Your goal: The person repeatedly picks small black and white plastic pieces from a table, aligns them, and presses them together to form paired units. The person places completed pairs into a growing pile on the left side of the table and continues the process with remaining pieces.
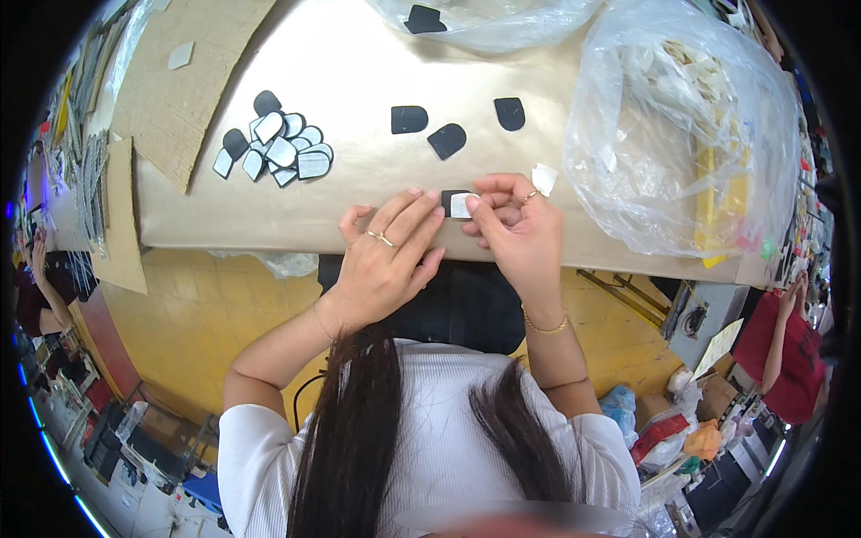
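At the near edge of the desk, both hands work one small black pad with a white backing. The left hand lies over it with fingers extended together, while the right hand pinches its white face between fingertips.

Bright even overhead light, soft glare on the tan table, strong fisheye bending, dark vignetted corners

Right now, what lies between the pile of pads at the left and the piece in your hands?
Only bare tan tabletop in the head view: nothing sits between the pile of pads and the held piece.
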### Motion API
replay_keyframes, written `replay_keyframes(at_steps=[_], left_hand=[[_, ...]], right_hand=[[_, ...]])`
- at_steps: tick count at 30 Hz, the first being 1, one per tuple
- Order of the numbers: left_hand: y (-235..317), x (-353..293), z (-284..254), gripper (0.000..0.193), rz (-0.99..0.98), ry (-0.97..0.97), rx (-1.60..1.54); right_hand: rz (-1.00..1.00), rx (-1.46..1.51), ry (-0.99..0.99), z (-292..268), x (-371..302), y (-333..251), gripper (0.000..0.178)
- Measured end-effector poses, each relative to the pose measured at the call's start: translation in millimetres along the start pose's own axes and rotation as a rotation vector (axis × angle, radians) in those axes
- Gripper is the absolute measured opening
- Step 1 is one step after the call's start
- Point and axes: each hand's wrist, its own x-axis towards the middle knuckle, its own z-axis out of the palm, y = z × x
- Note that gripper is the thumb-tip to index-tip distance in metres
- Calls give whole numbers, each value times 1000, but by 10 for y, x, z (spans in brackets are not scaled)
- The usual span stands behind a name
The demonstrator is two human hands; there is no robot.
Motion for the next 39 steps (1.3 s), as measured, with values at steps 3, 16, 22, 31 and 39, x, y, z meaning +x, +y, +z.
replay_keyframes(at_steps=[3, 16, 22, 31, 39], left_hand=[[-21, -7, -3, 49, 7, -5, 8], [-29, -10, 23, 46, 13, -15, 24], [-23, -8, 24, 51, 22, -23, 49], [-4, 26, 28, 53, 44, -44, 108], [-43, 106, -34, 51, 106, -69, 150]], right_hand=[[-12, -94, -4, 46, 6, -16, 19], [-36, -181, 17, 101, 29, -36, 17], [-59, -222, 34, 117, 21, -37, 16], [-196, -408, 82, 172, -8, -18, 17], [-234, -750, 266, -64, -93, -53, 20]])
